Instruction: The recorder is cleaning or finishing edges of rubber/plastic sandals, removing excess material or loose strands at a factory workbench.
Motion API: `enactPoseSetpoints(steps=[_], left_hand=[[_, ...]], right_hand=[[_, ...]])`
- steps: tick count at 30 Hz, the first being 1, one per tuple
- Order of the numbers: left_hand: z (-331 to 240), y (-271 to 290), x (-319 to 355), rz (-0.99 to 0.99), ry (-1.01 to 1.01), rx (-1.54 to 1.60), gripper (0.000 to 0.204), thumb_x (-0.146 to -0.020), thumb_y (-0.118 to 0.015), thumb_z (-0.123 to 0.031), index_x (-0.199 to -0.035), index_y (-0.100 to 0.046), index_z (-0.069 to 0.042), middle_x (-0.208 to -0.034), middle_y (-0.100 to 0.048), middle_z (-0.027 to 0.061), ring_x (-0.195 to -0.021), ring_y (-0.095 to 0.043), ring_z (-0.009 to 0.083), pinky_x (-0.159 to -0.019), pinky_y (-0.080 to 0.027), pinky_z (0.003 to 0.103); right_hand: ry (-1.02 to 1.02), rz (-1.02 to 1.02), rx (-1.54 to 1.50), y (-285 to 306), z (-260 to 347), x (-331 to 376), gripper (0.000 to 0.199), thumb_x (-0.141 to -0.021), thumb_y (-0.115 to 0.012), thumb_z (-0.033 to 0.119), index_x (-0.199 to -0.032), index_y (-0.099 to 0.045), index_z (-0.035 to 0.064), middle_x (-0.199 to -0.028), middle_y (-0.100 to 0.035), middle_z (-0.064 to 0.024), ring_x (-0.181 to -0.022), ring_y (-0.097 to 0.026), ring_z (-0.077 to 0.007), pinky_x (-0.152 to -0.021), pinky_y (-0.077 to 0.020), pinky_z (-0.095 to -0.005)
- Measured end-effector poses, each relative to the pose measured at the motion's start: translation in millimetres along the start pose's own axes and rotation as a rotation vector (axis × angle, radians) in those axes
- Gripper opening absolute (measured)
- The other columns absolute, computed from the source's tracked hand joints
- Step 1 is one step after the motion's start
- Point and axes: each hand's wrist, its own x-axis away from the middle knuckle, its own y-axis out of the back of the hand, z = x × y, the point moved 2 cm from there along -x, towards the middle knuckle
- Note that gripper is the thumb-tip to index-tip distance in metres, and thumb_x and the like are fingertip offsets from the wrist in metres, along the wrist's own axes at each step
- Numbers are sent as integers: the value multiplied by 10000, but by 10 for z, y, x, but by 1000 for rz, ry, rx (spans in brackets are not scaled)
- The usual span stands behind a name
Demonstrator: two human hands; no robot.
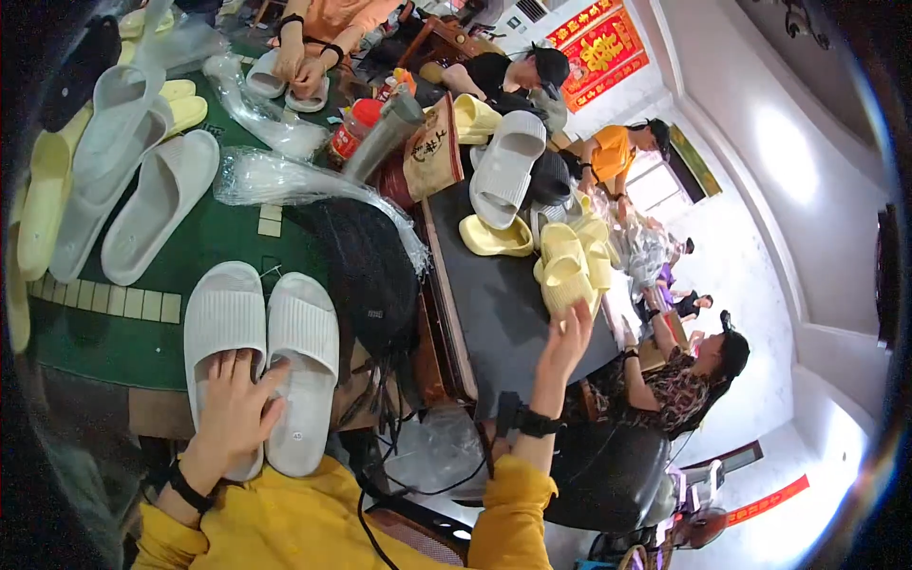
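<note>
A pair of light grey slippers (224, 302) lies side by side at the green table's near edge, toes pointing away from me. My left hand (233, 404) rests on the left slipper, fingers stretched under its ribbed strap, fingertips hidden. Its thumb and index finger spread toward the right slipper (302, 380). Out to the right, my right hand (567, 334) reaches over a dark table to a pile of pale yellow slippers (566, 275). Its fingers are apart, with the tips at the nearest yellow slipper; whether they touch it I cannot tell.
More grey slippers (160, 207) and yellow slippers (47, 195) crowd the green table's left. Clear plastic bags (285, 178), a red-lidded jar (353, 131) and a black bag (366, 271) stand beyond. The dark table (499, 323) adjoins on the right. Several other people work around the tables.
</note>
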Motion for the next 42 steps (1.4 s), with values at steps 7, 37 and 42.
enactPoseSetpoints(steps=[7,37,42], left_hand=[[1,-18,29,3,4,-3,479,-851,-647,-289,-1305,-584,-149,-1267,-460,298,-1222,-401,483,-1037,-304,579],[-41,39,-3,20,-6,-17,484,-868,-640,-288,-1327,-572,-148,-1282,-443,289,-1253,-370,476,-1061,-277,576],[-33,33,-4,23,2,-3,476,-866,-642,-296,-1318,-582,-160,-1280,-453,283,-1250,-376,469,-1050,-289,573]], right_hand=[[-128,-39,277,638,-620,-670,404,-902,-665,133,-1277,-542,46,-1065,-617,-29,-892,-564,-133,-794,-457,-276],[-338,512,435,31,287,896,296,-975,-620,216,-1134,-609,-33,-863,-577,17,-720,-485,-39,-604,-387,-208],[-152,401,413,150,291,876,237,-1016,-528,154,-1143,-605,-30,-1003,-641,-56,-914,-586,-120,-799,-486,-251]])
